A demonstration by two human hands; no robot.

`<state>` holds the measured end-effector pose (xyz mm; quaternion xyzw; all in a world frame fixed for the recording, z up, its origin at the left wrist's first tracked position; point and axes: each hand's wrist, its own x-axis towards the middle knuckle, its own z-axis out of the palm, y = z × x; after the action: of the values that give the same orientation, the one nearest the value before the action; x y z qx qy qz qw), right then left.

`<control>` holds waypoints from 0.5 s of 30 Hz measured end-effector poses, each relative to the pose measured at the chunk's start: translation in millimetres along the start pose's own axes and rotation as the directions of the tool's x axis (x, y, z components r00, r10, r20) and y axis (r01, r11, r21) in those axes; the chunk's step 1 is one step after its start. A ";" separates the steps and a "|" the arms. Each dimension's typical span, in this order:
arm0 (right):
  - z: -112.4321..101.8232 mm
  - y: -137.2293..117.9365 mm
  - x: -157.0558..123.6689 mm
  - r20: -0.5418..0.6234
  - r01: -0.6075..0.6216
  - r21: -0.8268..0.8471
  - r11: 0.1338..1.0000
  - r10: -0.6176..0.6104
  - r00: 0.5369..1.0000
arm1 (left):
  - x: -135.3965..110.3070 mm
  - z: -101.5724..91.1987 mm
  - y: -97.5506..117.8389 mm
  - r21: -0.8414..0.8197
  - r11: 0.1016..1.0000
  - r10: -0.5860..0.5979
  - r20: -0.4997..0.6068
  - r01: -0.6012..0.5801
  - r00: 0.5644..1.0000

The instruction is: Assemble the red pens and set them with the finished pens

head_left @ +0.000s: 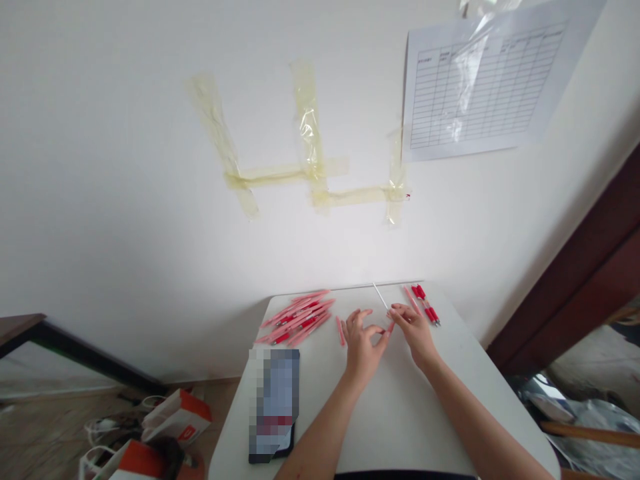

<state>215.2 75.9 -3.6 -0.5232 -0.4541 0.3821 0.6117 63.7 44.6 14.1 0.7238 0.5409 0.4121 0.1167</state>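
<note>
Above the white table, my right hand pinches a thin white pen refill that points up toward the wall. Close beside it, my left hand has thumb and forefinger closed, with a small pinkish bit at their tips that is too small to name; its other fingers are raised. A pink pen part lies by my left hand. To the left is a pile of pink and red pen pieces. Right of my right hand lie red pens and a slim pink piece.
A phone, its screen blurred, lies on the table at the left. White wall with yellowed tape and a printed sheet rises behind. Orange-white bags stand on the floor; a dark wooden frame is at right.
</note>
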 end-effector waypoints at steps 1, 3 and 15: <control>0.4 -0.9 -0.5 0.000 0.002 -0.002 1.000 -0.002 1.000 | -0.1 0.1 0.4 0.001 1.000 -0.002 -0.003 0.002 1.000; 1.2 -2.8 -1.5 0.001 -0.001 0.001 1.000 0.001 1.000 | -0.1 0.2 1.3 -0.002 1.000 -0.004 -0.007 0.004 1.000; 1.5 -7.9 -4.4 0.027 -0.049 0.066 0.997 0.047 0.999 | 2.7 -5.0 1.4 0.000 0.999 -0.040 -0.062 0.040 0.997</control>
<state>212.5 70.9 3.6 -0.5084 -0.4362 0.4182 0.6135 61.2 45.0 19.5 0.6997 0.5589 0.4318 0.1076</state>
